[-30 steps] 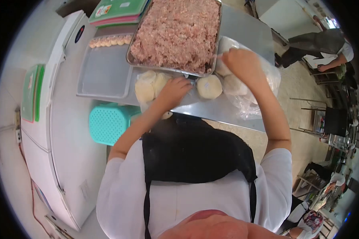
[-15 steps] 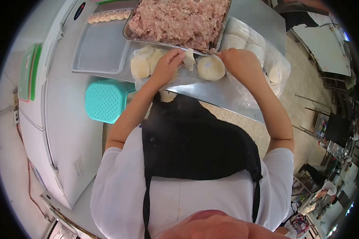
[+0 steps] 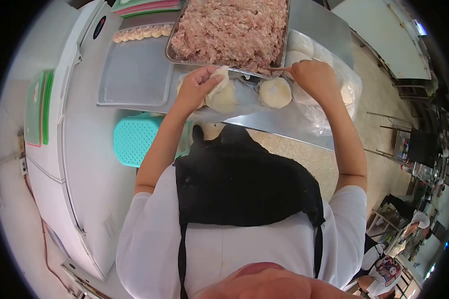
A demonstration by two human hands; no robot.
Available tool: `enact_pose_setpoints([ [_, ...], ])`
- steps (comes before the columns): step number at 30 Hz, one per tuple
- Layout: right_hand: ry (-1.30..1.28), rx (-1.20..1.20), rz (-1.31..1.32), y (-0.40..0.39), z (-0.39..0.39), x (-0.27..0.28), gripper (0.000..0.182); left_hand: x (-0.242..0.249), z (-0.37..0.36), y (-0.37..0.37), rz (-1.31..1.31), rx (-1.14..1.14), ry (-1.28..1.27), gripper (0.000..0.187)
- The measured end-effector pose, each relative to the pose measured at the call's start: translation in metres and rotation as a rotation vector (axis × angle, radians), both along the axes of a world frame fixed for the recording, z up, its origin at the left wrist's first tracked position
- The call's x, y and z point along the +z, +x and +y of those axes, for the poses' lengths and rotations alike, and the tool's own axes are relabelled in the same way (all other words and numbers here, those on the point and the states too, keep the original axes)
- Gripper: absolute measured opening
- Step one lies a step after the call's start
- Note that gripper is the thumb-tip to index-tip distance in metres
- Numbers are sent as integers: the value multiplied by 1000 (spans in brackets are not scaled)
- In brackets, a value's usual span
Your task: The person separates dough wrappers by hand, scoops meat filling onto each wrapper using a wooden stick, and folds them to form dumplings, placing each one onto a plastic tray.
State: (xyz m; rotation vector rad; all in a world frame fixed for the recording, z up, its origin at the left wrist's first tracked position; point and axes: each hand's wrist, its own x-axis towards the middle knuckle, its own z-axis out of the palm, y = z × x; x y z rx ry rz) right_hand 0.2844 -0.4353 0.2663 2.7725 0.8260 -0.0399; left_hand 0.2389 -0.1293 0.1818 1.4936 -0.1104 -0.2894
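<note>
My left hand (image 3: 197, 89) pinches a thin round dough wrapper (image 3: 221, 79), held up over a loose pile of wrappers (image 3: 222, 99). In my right hand (image 3: 312, 77) is a thin, flat stick-like spreader (image 3: 280, 69); its tip reaches the near right corner of the minced meat (image 3: 229, 32). That meat fills a metal tray (image 3: 170, 55). A neat stack of wrappers (image 3: 275, 93) sits between my hands, near the table's front edge. The spreader's far end is hidden in or against the meat.
Filled dumplings (image 3: 142, 33) line the far edge of a translucent plastic tray (image 3: 134, 74) at left. Clear bags of wrappers (image 3: 346, 74) lie at right. Green and pink trays (image 3: 147, 6) are stacked behind. A turquoise stool (image 3: 134, 141) stands below, beside a white freezer (image 3: 92, 149).
My left hand has shifted left with the wrapper, away from the stack. More of the spreader shows between my right hand and the meat. The whole view has shifted slightly.
</note>
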Motion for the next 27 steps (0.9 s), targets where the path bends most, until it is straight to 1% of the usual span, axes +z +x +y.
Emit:
enact_pose_setpoints([
  [2, 40, -34, -4, -5, 10, -15, 29, 2, 6, -3, -52, -46, 110, 24],
  [4, 81, -82, -7, -19, 35, -27, 31, 8, 8, -9, -230, -99, 217, 24],
  [5, 246, -166, 29, -23, 47, -22, 34, 10, 9, -9, -320, -123, 271, 25],
  [8, 464, -168, -26, -31, 82, -26, 36, 4, 18, 0, -889, -74, 550, 29],
  [9, 415, -155, -50, -28, 90, -20, 38, 5, 22, 3, -923, -58, 544, 28],
  [12, 352, -164, -153, -6, 99, -4, 34, 8, 40, 13, -794, -60, 608, 17],
  [15, 200, -84, -152, 5, 106, -12, 36, 2, 57, 19, -545, -91, 424, 11],
  [18, 163, -174, -5, -5, 130, -32, 36, 4, 68, 18, -284, -113, 254, 16],
  [21, 351, -293, 70, -14, 138, -34, 36, -38, 79, 34, 319, -134, -425, 18],
  [24, 737, -361, 335, -5, 124, -52, 35, -9, 79, 27, 532, -13, -671, 15],
  [26, 894, -329, 334, -3, 123, -65, 36, -10, 76, 31, 386, -76, -578, 19],
  [27, 974, -315, 335, -4, 127, -62, 37, -7, 74, 32, 316, -108, -528, 21],
])
